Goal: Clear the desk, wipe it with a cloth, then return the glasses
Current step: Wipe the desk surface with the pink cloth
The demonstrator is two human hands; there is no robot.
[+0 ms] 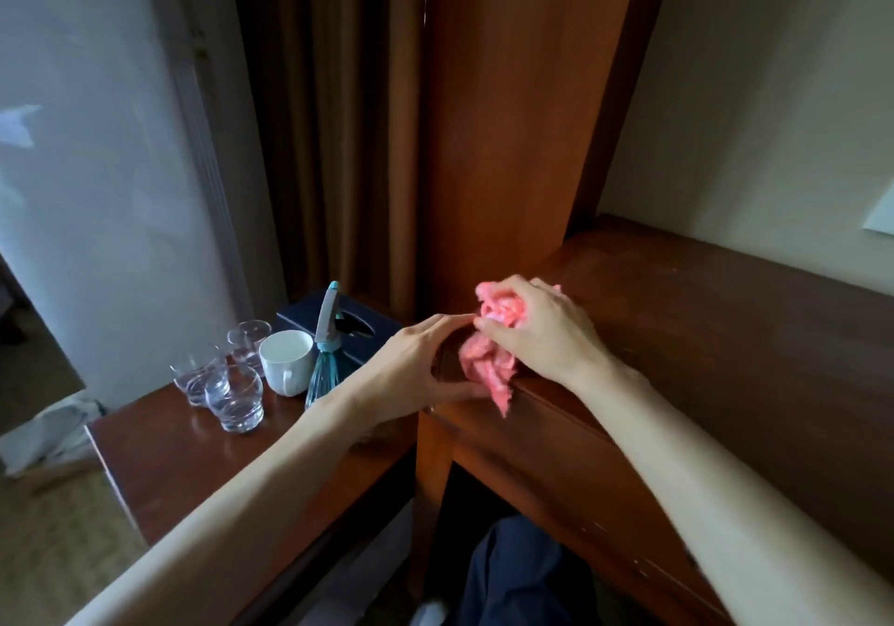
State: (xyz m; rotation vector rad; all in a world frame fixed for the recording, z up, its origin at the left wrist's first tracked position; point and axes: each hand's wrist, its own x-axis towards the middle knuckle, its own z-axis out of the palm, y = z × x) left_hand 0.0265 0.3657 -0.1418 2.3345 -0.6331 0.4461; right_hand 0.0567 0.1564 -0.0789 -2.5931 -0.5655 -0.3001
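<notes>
Pink cloth is sitting bunched at the front left corner of the desk, part of it drooping over the front edge. R hand is lying on top of the wad w/ fingers curled into it, gripping it from above. L hand is coming in from the left side; thumb & fingers are curving round the lower part of the cloth at the desk's corner, pinching it from that side. Both forearms are reaching in from the bottom of the frame.

Just left of the desk a lower side table is standing. On it, the glasses, approx 4 clear tumblers, are clustering near the back left, some touching or overlapping in view. A white mug is sitting just right of them, handle facing the camera. Beside the mug a blue-green spray bottle is standing upright, & behind that a dark tissue box is resting against the tall wooden panel.

Brown curtain is hanging behind the side table, w/ a pale window further left. Person's dark trousers are showing under the desk.
</notes>
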